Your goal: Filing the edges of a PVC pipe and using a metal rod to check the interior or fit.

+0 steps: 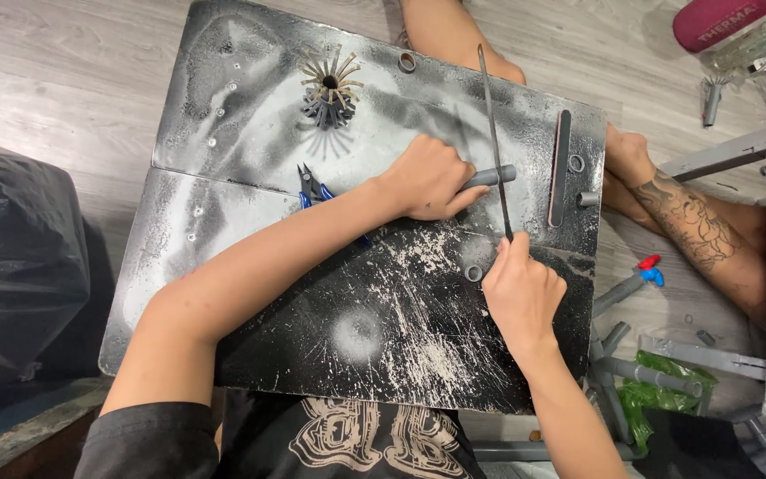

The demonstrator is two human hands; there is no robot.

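Grey rod [492,176] lies clamped under the left hand [427,180]; right hand [520,288] grips a thin blade [493,133] crossing it.

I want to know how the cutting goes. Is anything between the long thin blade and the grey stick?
Nothing visible. The left hand holds the grey stick flat on the black board. The right hand holds the long thin blade, which crosses right over the stick. The blue pliers lie off to the side.

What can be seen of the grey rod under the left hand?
The grey rod is a short, matte, plastic-looking cylinder lying roughly level on the paint-spattered black board. The left hand covers most of it and pins it down; only one end sticks out. The thin dark file, held by the right hand, crosses that exposed end.
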